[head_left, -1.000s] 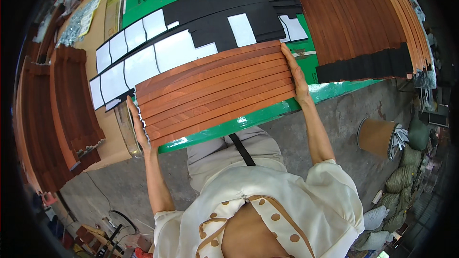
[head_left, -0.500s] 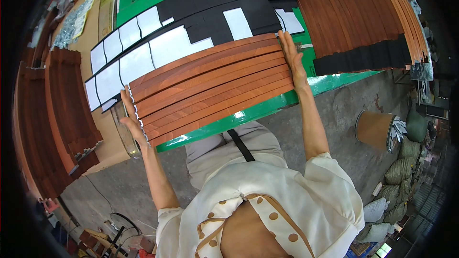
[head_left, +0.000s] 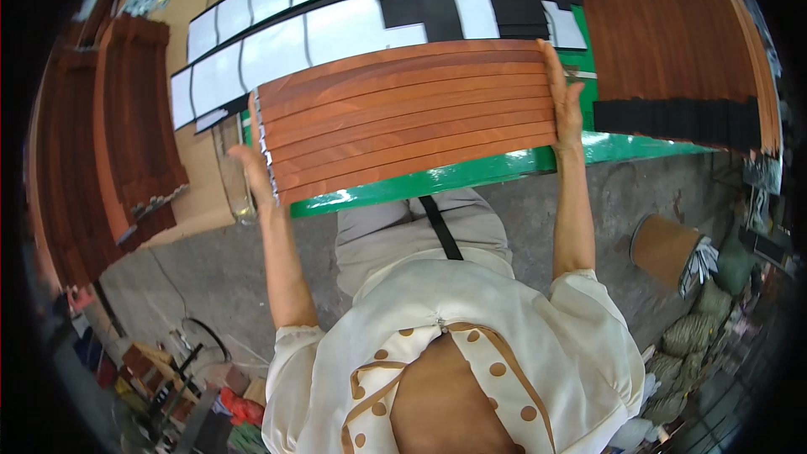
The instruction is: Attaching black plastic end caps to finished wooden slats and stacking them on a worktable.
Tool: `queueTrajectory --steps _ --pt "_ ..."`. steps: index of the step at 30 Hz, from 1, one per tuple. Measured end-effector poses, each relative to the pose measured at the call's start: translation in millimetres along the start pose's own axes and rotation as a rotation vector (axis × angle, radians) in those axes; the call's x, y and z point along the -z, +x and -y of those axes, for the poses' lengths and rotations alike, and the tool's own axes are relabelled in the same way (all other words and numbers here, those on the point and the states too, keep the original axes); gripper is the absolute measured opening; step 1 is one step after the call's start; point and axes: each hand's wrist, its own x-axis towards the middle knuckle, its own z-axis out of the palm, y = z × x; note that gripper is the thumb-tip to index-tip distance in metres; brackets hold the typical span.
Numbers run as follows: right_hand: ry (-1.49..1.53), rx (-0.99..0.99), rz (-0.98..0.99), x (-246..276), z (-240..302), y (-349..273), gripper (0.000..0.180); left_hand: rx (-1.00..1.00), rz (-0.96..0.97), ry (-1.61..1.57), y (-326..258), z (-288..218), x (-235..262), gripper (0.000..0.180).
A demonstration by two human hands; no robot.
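Observation:
A row of reddish-brown wood-grain strips (head_left: 412, 109) lies edge to edge in front of me, above the green tabletop (head_left: 378, 191). My left hand (head_left: 259, 172) presses along the left ends, its thumb sticking out and its other fingers partly hidden behind the strips. Flat against the right ends is my right hand (head_left: 565, 101), fingers stretched away from me and thumb apart. The strips are held between my two palms. Just beyond them are black sheets (head_left: 403, 13) with white labels (head_left: 277, 44) in rows.
Brown strips (head_left: 672, 34) with a black end band are stacked on the right. More dark brown profiles (head_left: 139, 126) lie on cardboard (head_left: 197, 193) at the left. A brown drum (head_left: 664, 250) with silvery scraps stands on the concrete floor, near several sacks (head_left: 685, 332).
Dark gaps between the strips have closed, and they now sit tight and even. My hands remain at both ends. The whole view has shifted, with the table appearing higher and farther right.

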Motion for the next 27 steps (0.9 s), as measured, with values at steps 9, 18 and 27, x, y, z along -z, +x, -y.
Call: queueTrajectory --steps 9,18,27 --pt "-0.038 -0.016 -0.114 -6 12 -6 0.079 -0.045 -0.121 0.019 -4 -10 -28 0.069" --pt "-0.073 0.048 -0.104 5 38 -11 0.082 -0.036 0.009 0.077 -9 -4 -23 0.077" --pt "-0.128 0.021 -0.063 4 8 -7 0.083 -0.019 -0.018 -0.009 -7 8 -22 0.078"
